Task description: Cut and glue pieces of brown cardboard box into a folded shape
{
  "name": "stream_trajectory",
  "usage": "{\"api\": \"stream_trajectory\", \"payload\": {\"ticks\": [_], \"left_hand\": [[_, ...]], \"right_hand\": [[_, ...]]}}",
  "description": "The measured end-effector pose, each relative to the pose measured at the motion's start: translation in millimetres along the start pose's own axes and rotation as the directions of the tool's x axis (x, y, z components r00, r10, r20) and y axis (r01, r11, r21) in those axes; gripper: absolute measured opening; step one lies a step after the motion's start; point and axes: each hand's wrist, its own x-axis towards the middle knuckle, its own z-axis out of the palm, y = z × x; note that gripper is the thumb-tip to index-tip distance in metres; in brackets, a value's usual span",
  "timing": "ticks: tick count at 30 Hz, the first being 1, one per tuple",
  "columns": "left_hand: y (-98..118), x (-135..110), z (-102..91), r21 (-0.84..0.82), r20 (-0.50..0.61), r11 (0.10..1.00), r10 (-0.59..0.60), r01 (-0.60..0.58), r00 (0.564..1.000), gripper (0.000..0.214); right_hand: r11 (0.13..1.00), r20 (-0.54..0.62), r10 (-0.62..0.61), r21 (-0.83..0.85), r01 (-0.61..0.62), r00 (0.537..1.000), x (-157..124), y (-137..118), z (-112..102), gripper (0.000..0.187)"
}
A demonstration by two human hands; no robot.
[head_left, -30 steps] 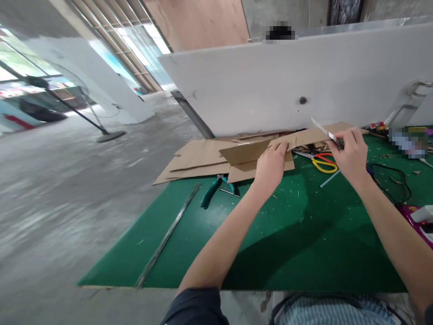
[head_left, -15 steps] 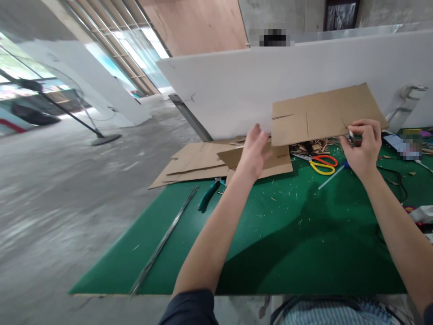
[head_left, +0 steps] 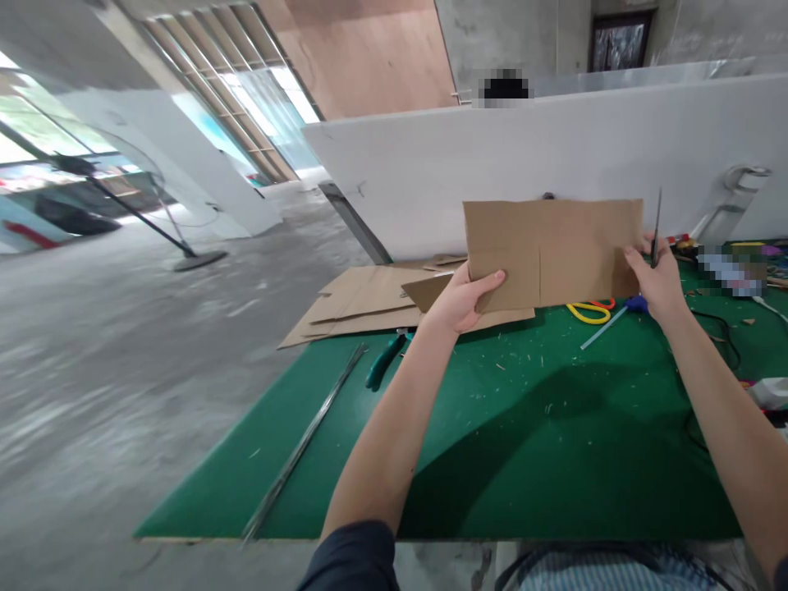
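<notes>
A flat rectangular cardboard piece [head_left: 579, 250] is held up above the far part of the table, with a short straight slit or line running up from its lower edge. My left hand [head_left: 461, 300] grips its lower left corner, thumb on the near face. At the right edge, my right hand [head_left: 662, 279] pinches the cardboard and also holds a slim, dark pointed tool [head_left: 657, 226] that looks like a craft knife, tip upward. Below the cardboard, scissors with yellow and red handles [head_left: 588, 314] show partly, beside a blue glue gun [head_left: 637, 304] with a clear glue stick.
More cardboard sheets [head_left: 363, 300] lie stacked at the back left of the green table [head_left: 523, 460]. Teal-handled pliers [head_left: 385, 364] and a bundle of thin wires [head_left: 304, 439] lie nearer. A white partition [head_left: 394, 180] stands behind. Cables and a phone [head_left: 730, 271] are at right.
My left hand has closed on the cardboard's left corner. The cardboard has come lower and left and now faces me squarely. The tool in my right hand now points up.
</notes>
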Motion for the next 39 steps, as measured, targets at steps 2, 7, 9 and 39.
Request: {"api": "stream_trajectory", "payload": {"ticks": [2, 7, 9, 39], "left_hand": [[3, -3, 0.6, 0.019, 0.039, 1.000, -0.012, 0.011, 0.999, 0.051], [4, -2, 1.6, 0.043, 0.007, 0.994, -0.102, 0.102, 0.995, 0.059], [2, -1, 2.2, 0.035, -0.005, 0.990, -0.137, 0.137, 0.991, 0.059], [-25, -2, -4.6, 0.013, 0.006, 0.968, -0.249, 0.249, 0.969, 0.046]], "right_hand": [[0.986, 0.074, 0.146, 0.067, -0.151, 0.986, 0, 4, -3, 0.049], [0.869, 0.184, 0.372, 0.275, -0.411, 0.910, -14, 13, 1, 0.051], [0.815, 0.230, 0.398, 0.355, -0.457, 0.888, -17, 15, 3, 0.056], [0.743, 0.393, 0.448, 0.337, -0.579, 0.803, -29, 12, -5, 0.049]]}}
